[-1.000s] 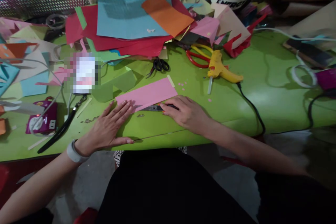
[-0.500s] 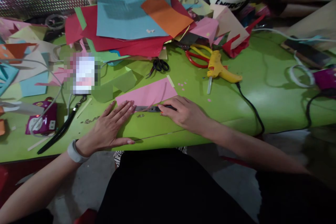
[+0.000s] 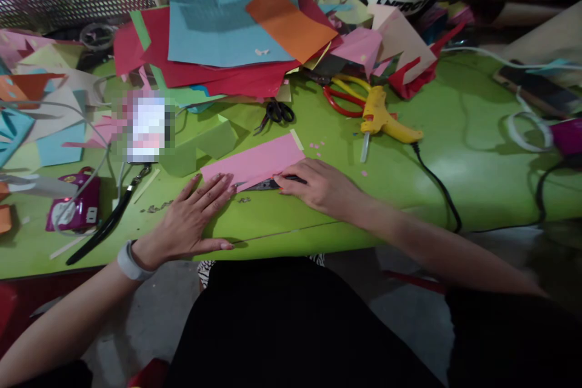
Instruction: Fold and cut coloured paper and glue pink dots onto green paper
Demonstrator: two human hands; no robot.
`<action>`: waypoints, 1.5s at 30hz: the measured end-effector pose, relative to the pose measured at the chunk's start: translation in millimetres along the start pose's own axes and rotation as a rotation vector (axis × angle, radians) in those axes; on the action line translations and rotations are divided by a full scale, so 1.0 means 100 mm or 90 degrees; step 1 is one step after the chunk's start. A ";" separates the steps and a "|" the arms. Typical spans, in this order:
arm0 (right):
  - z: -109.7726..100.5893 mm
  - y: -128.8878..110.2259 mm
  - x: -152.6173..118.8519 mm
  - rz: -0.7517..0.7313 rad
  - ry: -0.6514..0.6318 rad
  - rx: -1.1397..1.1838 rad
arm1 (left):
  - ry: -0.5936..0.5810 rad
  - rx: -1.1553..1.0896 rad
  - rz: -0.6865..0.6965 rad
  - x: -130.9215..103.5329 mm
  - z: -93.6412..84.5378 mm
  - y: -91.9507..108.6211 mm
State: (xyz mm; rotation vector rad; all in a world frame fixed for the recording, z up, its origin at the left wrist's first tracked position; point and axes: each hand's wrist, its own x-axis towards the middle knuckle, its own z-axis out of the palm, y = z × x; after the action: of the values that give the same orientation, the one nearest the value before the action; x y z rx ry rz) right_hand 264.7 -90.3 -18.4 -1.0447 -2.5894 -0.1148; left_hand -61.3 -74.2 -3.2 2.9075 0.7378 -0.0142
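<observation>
A pink paper strip [image 3: 254,160] lies slantwise on the green tabletop, with a narrow pale strip at its upper right end. My left hand [image 3: 195,212] is spread flat, its fingertips on the paper's lower left end and its thumb stretched out along the table. Closed around the black handle of a utility knife [image 3: 266,184] is my right hand [image 3: 321,188], at the paper's lower right edge. The knife lies low and points left toward my left fingertips. Part of its blade is under the paper's near edge.
Black-handled scissors [image 3: 278,114], red-and-yellow pliers [image 3: 345,100] and a yellow glue gun [image 3: 386,121] lie beyond the paper. A folded green paper [image 3: 204,144] stands left of them. Coloured sheets [image 3: 218,30] pile up behind. A purple device [image 3: 75,200] and black strap [image 3: 107,224] lie at left.
The knife has shifted slightly right with my right hand, and the paper's near edge now overlaps part of its blade. My left hand stays in place.
</observation>
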 end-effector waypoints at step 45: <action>0.00 -0.22 0.08 -0.003 -0.021 -0.002 | -0.049 -0.031 0.017 -0.24 -0.11 -0.15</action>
State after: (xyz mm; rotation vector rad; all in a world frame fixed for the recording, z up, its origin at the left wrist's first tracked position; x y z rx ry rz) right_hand 244.1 -101.0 -14.6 -1.0501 -2.6222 -0.1030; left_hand -89.4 -71.1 6.7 2.8530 0.6766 -0.1033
